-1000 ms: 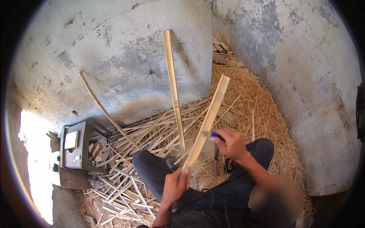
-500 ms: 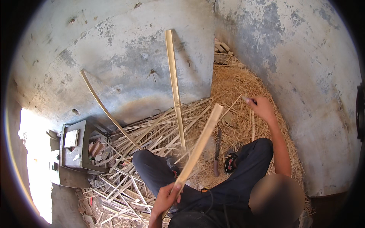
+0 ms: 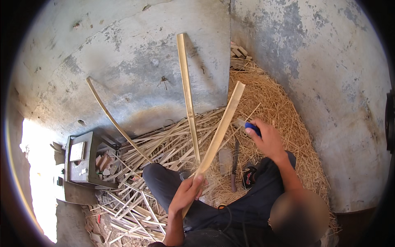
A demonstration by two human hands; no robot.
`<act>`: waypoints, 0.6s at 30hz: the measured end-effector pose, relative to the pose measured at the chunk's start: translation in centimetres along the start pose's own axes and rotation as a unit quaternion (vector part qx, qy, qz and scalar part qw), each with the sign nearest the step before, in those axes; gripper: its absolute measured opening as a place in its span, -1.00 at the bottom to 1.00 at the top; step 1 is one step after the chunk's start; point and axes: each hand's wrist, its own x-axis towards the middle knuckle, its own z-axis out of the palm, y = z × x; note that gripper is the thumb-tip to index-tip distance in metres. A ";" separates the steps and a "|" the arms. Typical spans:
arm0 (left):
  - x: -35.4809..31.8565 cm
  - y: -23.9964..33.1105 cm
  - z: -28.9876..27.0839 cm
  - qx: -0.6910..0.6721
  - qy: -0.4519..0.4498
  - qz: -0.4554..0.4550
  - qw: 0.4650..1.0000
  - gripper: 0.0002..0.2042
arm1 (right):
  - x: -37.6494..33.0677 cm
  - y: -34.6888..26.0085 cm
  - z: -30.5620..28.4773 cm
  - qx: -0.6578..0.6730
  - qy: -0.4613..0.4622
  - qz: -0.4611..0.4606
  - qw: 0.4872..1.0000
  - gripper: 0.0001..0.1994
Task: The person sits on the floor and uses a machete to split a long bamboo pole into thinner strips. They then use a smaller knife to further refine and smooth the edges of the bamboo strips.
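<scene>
no legible text, labels, numbers

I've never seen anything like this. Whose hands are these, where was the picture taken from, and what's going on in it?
There's no machine at work here: these are a person's own bare hands. A wide fisheye camera worn on the person's head looks down, so straight edges bend near the rim. The left hand grips a long pale strip. The right hand holds a blue-handled tool, its blade apart from the strip. Lying about are pale loose sticks, straw-coloured shavings and a brown-handled tool. Another strip stands upright ahead.
</scene>
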 end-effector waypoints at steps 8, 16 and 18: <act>1.1 1.7 2.6 0.107 0.089 0.029 0.990 -0.61 | -5.8 -3.4 5.6 0.068 -0.019 -0.169 0.983 -0.69; 1.2 3.6 4.0 0.212 0.118 0.107 0.964 -0.70 | -6.7 -4.6 6.5 0.082 -0.020 -0.173 0.981 -0.71; 0.8 4.7 4.5 0.233 0.125 0.103 0.959 -0.71 | -6.8 -4.8 6.5 0.085 -0.021 -0.168 0.982 -0.71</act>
